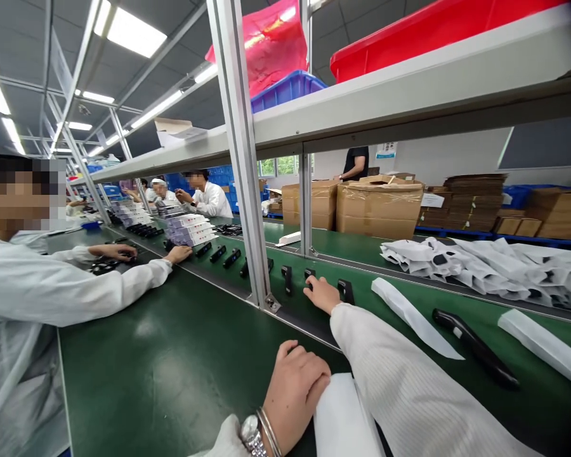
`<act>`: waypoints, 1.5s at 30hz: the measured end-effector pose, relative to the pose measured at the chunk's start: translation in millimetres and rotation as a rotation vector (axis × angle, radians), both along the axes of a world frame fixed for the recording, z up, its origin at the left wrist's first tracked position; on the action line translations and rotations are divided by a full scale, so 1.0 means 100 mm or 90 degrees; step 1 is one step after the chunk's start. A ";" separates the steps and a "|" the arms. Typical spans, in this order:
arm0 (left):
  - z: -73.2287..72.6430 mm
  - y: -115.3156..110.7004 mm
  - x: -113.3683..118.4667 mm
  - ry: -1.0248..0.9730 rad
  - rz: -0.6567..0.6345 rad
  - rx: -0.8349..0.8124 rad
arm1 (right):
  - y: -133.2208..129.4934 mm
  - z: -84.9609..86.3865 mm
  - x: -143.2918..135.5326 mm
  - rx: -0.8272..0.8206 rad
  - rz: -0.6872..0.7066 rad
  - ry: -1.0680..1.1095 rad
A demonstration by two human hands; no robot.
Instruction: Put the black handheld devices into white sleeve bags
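My right hand (322,293) reaches out over the green conveyor belt (361,362). Its bent fingers close on a small black device (309,273), whose lower part they hide. Close on either side stand two similar black devices, one left (287,279) and one right (346,291). My left hand (297,387), wearing a watch and bangles, is low in front with its fingers curled under. Its thumb side touches a white pouch (345,416); whatever lies beneath its fingers is hidden. Right of my sleeve lie a white sleeve-like pouch (413,314) and a long curved black device (476,348).
A metal post (240,158) rises left of my right hand, under a shelf (400,95) with bins. A co-worker's hand (178,254) is at the belt by stacked white boxes (190,230). White pouches (485,266) are heaped at right, cartons (380,206) behind.
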State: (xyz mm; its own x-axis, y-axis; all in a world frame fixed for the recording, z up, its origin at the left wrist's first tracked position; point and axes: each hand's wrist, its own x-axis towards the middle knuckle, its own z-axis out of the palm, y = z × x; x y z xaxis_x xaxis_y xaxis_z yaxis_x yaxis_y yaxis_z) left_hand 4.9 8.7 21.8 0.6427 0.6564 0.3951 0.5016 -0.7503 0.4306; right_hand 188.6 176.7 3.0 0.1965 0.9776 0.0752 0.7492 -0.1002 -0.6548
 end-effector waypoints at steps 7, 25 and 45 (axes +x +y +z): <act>0.02 0.02 -0.02 -0.029 0.002 0.036 | -0.38 0.08 0.10 0.018 0.039 0.305; 0.00 -0.03 -0.01 -0.076 -0.017 0.047 | -1.63 -0.01 0.08 0.116 0.308 0.686; -0.03 0.12 -0.07 -0.097 0.207 -0.127 | -1.24 0.35 0.55 0.248 0.007 0.232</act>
State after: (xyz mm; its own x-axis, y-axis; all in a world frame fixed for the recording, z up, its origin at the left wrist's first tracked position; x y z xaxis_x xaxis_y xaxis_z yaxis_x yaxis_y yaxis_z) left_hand -2.1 20.3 18.3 0.3325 0.8891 0.3146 0.6182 -0.4574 0.6392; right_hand 243.9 53.1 38.3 0.2671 0.8928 0.3627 0.4658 0.2098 -0.8597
